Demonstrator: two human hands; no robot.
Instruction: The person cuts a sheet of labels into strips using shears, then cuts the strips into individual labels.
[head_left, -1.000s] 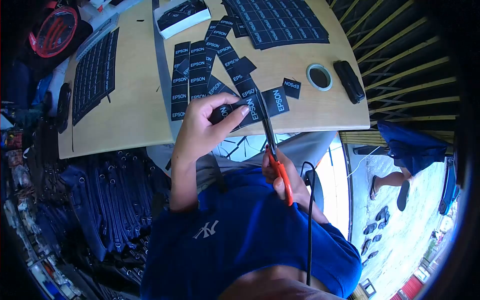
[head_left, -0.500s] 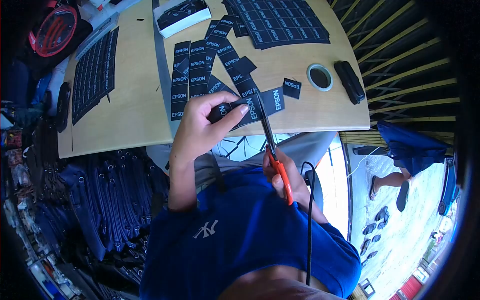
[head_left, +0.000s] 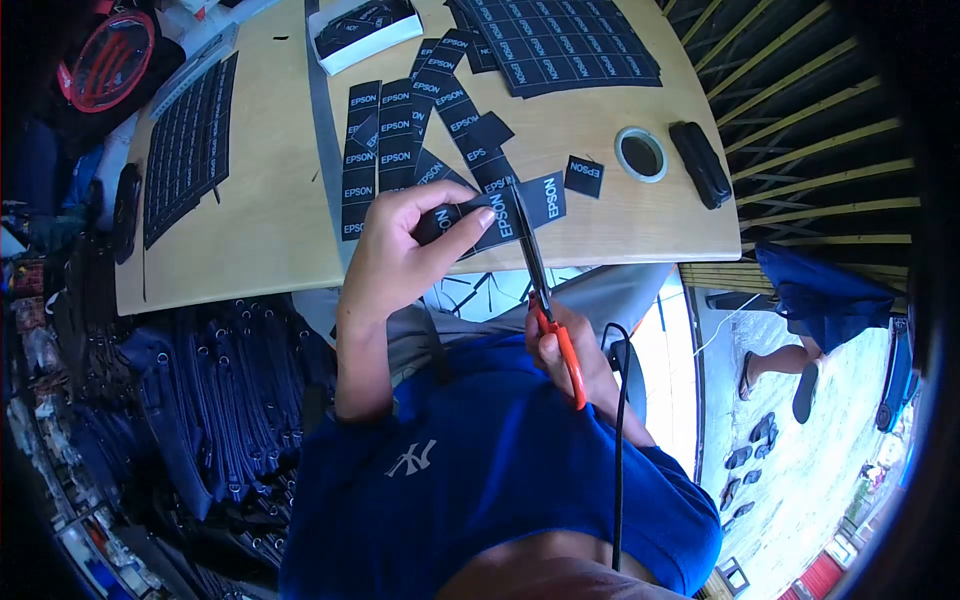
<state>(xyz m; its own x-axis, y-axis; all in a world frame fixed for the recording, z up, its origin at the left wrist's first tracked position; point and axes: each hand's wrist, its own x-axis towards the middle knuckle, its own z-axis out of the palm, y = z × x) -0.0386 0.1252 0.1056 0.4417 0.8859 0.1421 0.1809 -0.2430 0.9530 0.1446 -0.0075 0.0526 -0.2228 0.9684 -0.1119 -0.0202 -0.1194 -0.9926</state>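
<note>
Between the thumb and fingers of my left hand [head_left: 405, 240] is a black strip of EPSON labels [head_left: 545, 202], held just over the table's near edge. My right hand [head_left: 570, 345] is closed round the orange handles of a pair of scissors [head_left: 565, 360]. Their dark blades lie across the strip, between two labels, close to my left thumb. Beyond my hands several more label strips [head_left: 395, 130] lie overlapping on the table. One cut label [head_left: 584, 177] rests by itself to the right of the strip.
On the wooden table [head_left: 270, 200] are a roll of tape [head_left: 640, 154], a black case [head_left: 699, 165], a white box [head_left: 365, 38] of labels and uncut label sheets [head_left: 560, 45]. Another sheet [head_left: 190, 150] lies at the left. Dark straps [head_left: 230, 400] hang below. A person's leg [head_left: 780, 365] shows at right.
The free end of the label strip has shifted slightly left and up. The scissors' handles and the right fingers have moved a little; the left hand keeps its hold.
</note>
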